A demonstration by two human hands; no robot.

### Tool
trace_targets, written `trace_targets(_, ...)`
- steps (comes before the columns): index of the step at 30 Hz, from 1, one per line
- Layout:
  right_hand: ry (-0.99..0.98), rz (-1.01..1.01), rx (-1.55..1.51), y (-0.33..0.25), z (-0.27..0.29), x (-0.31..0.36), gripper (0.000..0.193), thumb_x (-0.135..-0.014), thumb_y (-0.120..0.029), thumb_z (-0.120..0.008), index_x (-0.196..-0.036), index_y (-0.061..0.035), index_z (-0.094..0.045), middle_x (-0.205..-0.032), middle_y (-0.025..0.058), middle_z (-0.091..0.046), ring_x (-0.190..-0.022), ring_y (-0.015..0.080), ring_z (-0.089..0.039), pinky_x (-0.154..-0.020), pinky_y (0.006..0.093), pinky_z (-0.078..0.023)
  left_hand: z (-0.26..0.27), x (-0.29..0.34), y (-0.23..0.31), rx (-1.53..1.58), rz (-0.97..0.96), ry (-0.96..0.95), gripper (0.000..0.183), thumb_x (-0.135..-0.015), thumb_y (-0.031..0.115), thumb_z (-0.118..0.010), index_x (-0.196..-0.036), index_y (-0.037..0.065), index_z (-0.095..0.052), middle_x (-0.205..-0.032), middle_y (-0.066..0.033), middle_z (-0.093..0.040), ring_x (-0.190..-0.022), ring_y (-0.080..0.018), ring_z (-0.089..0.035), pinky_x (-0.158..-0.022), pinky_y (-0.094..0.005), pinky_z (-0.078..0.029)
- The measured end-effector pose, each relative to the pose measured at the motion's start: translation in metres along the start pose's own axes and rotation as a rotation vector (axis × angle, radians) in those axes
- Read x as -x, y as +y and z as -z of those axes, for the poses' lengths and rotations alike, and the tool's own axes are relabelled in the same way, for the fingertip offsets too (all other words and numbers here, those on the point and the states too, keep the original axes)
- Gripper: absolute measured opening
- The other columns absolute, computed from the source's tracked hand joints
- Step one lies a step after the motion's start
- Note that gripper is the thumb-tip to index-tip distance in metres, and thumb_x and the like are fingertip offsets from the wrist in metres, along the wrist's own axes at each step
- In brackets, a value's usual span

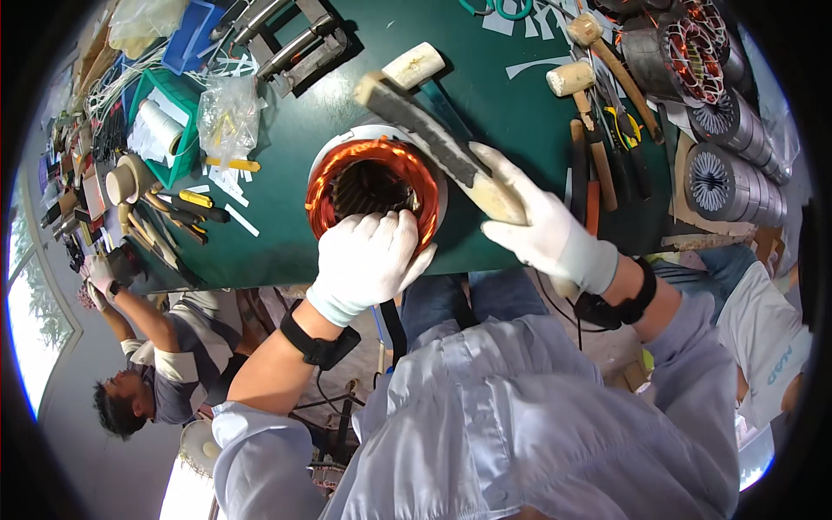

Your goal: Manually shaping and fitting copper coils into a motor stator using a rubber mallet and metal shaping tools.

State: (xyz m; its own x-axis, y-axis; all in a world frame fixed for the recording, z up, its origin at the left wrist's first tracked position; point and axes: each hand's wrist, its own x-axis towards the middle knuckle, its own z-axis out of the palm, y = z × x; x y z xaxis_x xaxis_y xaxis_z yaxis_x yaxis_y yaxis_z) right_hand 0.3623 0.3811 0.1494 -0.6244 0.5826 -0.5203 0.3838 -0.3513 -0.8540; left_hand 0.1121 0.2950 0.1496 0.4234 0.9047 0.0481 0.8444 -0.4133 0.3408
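Observation:
A motor stator [440,186] with a ring of orange copper winding [322,195] stands on end on the green table in front of me, its dark bore facing up. My left hand [368,256], in a white glove, has its fingers bent over the near edge of the winding and into the bore; the fingertips are partly hidden. In my gloved right hand [550,230] is a long wooden bar [438,143] with a dark, worn face, gripped near its lower end. It slants up and left above the stator's right side. Beyond it lies a pale cylindrical block [414,66].
Right of me lie mallets [570,78], pliers [626,130] and stator cores [724,182]. Leftward are a green bin [184,147] with a spool, a plastic bag [228,117] and hand tools [186,212]. A metal fixture [290,48] stands behind. Co-workers [186,338] are on both sides.

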Motion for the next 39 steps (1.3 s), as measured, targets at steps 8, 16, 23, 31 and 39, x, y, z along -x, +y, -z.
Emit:
trace_targets(8,0.330,0.614,0.747,0.013,0.037,-0.020,0.070,-0.092,-0.006,-0.066,-0.155,-0.0085,-0.035,-0.114,0.0061,-0.067,-0.076,0.0144,-0.065,-0.070,0.0284,-0.055,0.013,0.000,-0.028,0.018,-0.219,0.033,0.045,-0.074,0.035,-0.078,-0.100,0.000,-0.066,-0.084,-0.0081,-0.068,-0.069,-0.0225,-0.064,-0.064,-0.0351,-0.053)
trace_targets(16,0.308,0.474,0.106,-0.062,0.006,0.017,0.062,-0.089,-0.001,-0.066,-0.148,-0.0011,-0.046,-0.137,0.0122,-0.062,-0.119,0.0231,-0.064,-0.101,0.0315,-0.048,0.029,0.025,0.033,0.270,0.076,0.035,0.027,-0.062,0.017,-0.071,-0.085,0.004,-0.064,-0.088,-0.0120,-0.061,-0.077,-0.0282,-0.058,-0.067,-0.0444,-0.046)
trace_targets(23,-0.214,0.795,1.151,-0.068,-0.030,0.022,0.025,-0.088,-0.024,-0.064,-0.112,-0.0215,-0.070,-0.078,0.0030,-0.048,-0.061,0.0183,-0.059,-0.052,0.0332,-0.049,-0.009,0.073,0.094,0.446,-0.199,-0.076,0.031,-0.087,0.021,-0.059,-0.114,0.008,-0.067,-0.119,-0.0095,-0.065,-0.107,-0.0245,-0.063,-0.096,-0.0390,-0.050)
trace_targets(31,-0.260,0.464,0.981,-0.077,-0.003,-0.003,0.056,-0.092,-0.014,-0.063,-0.146,-0.0278,-0.055,-0.079,0.0087,-0.057,-0.058,0.0243,-0.061,-0.055,0.0334,-0.053,0.023,0.015,0.057,0.349,-0.154,-0.177,0.030,-0.079,0.021,-0.063,-0.104,0.005,-0.068,-0.112,-0.0147,-0.066,-0.100,-0.0270,-0.065,-0.081,-0.0400,-0.053)
trace_targets(39,0.117,0.539,1.088,-0.027,0.052,-0.035,0.060,-0.087,-0.016,-0.070,-0.144,-0.0241,-0.054,-0.081,0.0057,-0.056,-0.063,0.0275,-0.062,-0.059,0.0381,-0.055,-0.009,-0.026,0.045,-0.073,0.430,0.032,0.044,-0.083,0.032,-0.076,-0.110,0.001,-0.061,-0.076,-0.0063,-0.057,-0.068,-0.0241,-0.060,-0.062,-0.0375,-0.047)
